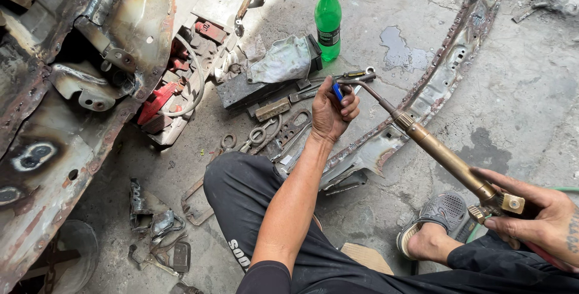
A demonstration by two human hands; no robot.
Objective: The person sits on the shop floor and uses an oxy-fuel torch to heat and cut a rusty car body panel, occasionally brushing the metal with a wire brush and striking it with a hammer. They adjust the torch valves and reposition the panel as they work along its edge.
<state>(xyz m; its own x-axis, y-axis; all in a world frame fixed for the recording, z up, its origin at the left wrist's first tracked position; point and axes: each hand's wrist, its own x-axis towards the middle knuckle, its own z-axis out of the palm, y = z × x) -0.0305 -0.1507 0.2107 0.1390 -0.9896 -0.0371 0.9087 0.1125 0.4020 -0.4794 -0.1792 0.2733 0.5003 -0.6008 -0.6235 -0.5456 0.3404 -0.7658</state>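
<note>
My left hand [333,110] is closed around a small blue lighter [337,90], held right at the bent tip of a brass gas torch [437,152]. The torch runs diagonally from that tip down to my right hand [531,212], which grips its valve end with fingers on the brass knobs. No flame shows at the tip. I am squatting on a concrete floor, my knee in black trousers below my left arm.
A rusty burnt car body panel [66,119] fills the left. A curved rusted metal strip [446,65] lies on the right. A green plastic bottle [327,22], a grey rag [280,60], scattered hand tools [277,128] and metal scraps [158,227] lie on the floor. My sandalled foot [431,227] rests at the lower right.
</note>
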